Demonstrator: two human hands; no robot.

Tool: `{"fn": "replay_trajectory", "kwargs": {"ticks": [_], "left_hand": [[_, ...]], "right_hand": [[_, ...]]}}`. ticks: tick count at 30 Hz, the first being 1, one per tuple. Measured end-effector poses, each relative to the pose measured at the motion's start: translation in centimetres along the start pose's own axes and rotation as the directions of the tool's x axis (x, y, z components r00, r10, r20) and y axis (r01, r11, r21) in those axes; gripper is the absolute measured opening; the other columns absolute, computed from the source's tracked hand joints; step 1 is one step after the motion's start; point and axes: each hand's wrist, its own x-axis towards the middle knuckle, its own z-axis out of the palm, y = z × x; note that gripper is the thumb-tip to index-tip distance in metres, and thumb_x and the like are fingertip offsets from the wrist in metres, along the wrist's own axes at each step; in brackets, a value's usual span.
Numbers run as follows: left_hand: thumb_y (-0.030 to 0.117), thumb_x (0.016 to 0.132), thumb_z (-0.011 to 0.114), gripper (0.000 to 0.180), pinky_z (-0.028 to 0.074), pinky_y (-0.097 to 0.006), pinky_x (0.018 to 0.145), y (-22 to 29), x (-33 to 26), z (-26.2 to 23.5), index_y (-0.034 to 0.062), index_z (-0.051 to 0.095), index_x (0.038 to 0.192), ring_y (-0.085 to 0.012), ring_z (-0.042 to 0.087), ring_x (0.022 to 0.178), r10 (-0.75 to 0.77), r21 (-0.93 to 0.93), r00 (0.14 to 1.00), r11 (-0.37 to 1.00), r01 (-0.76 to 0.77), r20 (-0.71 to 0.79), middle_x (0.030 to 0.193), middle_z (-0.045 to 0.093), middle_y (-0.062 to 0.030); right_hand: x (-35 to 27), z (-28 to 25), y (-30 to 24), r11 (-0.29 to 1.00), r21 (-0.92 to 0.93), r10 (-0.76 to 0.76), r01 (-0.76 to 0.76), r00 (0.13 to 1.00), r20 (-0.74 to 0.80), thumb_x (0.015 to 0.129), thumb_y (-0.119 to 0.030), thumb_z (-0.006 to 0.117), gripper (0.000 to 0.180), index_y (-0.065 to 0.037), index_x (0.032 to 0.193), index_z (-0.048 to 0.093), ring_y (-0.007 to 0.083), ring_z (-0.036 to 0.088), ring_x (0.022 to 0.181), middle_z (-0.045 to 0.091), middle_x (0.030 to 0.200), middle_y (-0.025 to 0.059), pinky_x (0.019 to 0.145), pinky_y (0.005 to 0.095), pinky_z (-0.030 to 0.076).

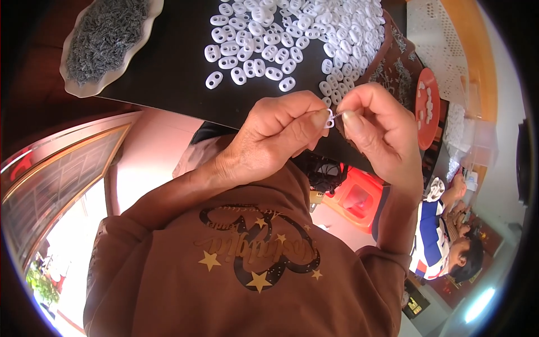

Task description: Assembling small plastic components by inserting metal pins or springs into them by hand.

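Note:
My left hand (275, 135) and my right hand (377, 124) meet fingertip to fingertip just above the near edge of a black table (168, 73). Between them is a small white oval plastic piece (330, 119) with holes, pinched by my right thumb and forefinger. My left fingers pinch a thin grey metal part (319, 114) against that piece. Most of both small parts is hidden by my fingertips. A heap of several identical white pieces (292, 33) lies on the table just beyond my hands.
A scalloped pale dish (106, 39) of small grey metal parts sits at the table's far left. A red plate (428, 106) with white pieces stands at the right. A red stool (353, 196) is below the table. Another person in a striped shirt (432, 241) sits lower right.

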Motion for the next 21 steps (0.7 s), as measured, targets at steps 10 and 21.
{"fn": "replay_trajectory", "kwargs": {"ticks": [10, 21], "left_hand": [[0.021, 0.099, 0.044, 0.023, 0.036, -0.02, 0.053, -0.1, -0.1, 0.0, 0.0022, 0.057, 0.093, -0.0057, 0.044, 0.058, -0.084, -0.031, 0.996, 0.996, 0.083, -0.024, 0.071, 0.053, -0.002], [0.02, 0.099, 0.044, 0.023, 0.036, -0.019, 0.054, -0.4, -0.3, -0.2, 0.0019, 0.056, 0.092, -0.0059, 0.043, 0.058, -0.026, -0.045, 0.999, 0.999, 0.025, -0.036, 0.071, 0.053, -0.002]], "right_hand": [[0.5, 0.1, 0.5, 0.923, -0.298, -0.241, 0.243, 0.97, 0.042, 0.09, -0.003, 0.054, 0.005, 0.001, 0.088, 0.053, 0.0078, 0.046, 0.06, 0.051, 0.07, 0.0035, 0.055, 0.0215, 0.037], [0.5, 0.4, 1.0, 0.943, -0.232, -0.246, 0.238, 0.969, -0.005, 0.088, -0.003, 0.057, 0.006, 0.001, 0.085, 0.053, 0.0147, 0.043, 0.053, 0.046, 0.064, 0.0071, 0.049, 0.0265, 0.036]]}}
